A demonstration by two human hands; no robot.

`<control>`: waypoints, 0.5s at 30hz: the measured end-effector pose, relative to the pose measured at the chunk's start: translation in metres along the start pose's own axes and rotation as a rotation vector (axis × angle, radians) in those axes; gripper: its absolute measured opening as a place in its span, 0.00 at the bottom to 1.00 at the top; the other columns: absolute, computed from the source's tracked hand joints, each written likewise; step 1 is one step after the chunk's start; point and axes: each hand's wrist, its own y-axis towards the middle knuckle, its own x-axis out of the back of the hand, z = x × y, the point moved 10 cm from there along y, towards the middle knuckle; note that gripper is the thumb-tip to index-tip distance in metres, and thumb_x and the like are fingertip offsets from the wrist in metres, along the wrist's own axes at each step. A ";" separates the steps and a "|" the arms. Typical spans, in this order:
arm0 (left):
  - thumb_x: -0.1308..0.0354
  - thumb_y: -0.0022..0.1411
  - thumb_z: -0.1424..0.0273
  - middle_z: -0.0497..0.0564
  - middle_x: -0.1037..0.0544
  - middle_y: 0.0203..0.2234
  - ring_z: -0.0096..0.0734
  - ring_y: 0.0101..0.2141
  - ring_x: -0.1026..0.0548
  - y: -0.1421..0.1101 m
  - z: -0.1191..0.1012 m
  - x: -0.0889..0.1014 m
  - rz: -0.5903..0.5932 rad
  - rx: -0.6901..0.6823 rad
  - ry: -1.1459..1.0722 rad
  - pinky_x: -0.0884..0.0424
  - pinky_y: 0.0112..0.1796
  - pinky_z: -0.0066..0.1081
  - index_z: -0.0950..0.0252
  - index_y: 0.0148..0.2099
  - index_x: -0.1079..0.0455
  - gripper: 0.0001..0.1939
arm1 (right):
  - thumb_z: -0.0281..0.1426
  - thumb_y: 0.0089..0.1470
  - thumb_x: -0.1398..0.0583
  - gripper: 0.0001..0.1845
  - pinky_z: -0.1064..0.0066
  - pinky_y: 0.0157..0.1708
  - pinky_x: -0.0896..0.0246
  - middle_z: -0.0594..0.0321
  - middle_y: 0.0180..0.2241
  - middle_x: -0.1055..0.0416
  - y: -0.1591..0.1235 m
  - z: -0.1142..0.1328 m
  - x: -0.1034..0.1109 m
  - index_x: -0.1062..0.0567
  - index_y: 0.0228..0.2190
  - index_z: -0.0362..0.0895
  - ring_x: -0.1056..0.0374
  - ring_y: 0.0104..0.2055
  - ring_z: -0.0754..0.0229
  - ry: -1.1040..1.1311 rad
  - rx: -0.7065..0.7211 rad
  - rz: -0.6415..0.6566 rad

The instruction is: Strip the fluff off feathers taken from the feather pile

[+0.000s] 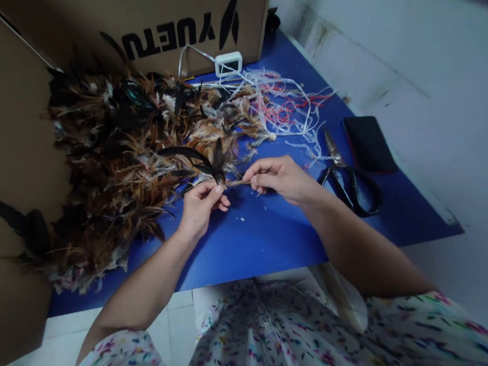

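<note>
My left hand (pixel 203 207) is closed in a pinch on a small bunch of dark feathers (pixel 219 163), whose tips fan upward and to the left. My right hand (pixel 285 179) pinches the end of a thin brown feather (pixel 236 183) that stretches across from the left fingertips. Both hands are just above the front of the blue table (pixel 250 235). Behind and left of them lies a big heap of brown and black feathers (pixel 133 142). The exact hold under the left thumb is hidden.
Black-handled scissors (pixel 353 191) and a dark flat phone-like object (pixel 368 144) lie on the right. White and red strings (pixel 283 105) tangle at the back, near a small white digital device (pixel 229 64). Cardboard boxes (pixel 75 20) stand behind and left; a wall (pixel 433 67) borders the right.
</note>
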 end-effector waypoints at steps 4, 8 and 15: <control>0.24 0.44 0.56 0.46 0.24 0.17 0.23 0.19 0.26 0.000 0.004 -0.001 0.024 0.012 0.004 0.28 0.22 0.22 0.68 0.31 0.26 0.22 | 0.28 0.42 0.36 0.06 0.75 0.23 0.41 0.66 0.19 0.28 0.000 -0.001 -0.003 0.19 0.27 0.42 0.36 0.21 0.68 0.017 -0.007 0.013; 0.24 0.44 0.55 0.46 0.25 0.16 0.22 0.17 0.28 0.000 0.007 -0.001 0.035 0.022 0.027 0.29 0.22 0.23 0.68 0.30 0.26 0.23 | 0.27 0.41 0.36 0.06 0.75 0.22 0.42 0.67 0.19 0.28 -0.002 -0.002 -0.007 0.20 0.26 0.42 0.36 0.21 0.68 0.032 -0.019 0.031; 0.23 0.42 0.58 0.45 0.26 0.16 0.19 0.17 0.31 0.000 0.011 -0.005 0.070 0.087 -0.026 0.31 0.22 0.22 0.68 0.29 0.25 0.21 | 0.31 0.45 0.35 0.08 0.73 0.25 0.37 0.66 0.22 0.26 -0.002 -0.005 -0.012 0.22 0.31 0.42 0.33 0.22 0.67 0.214 -0.028 0.067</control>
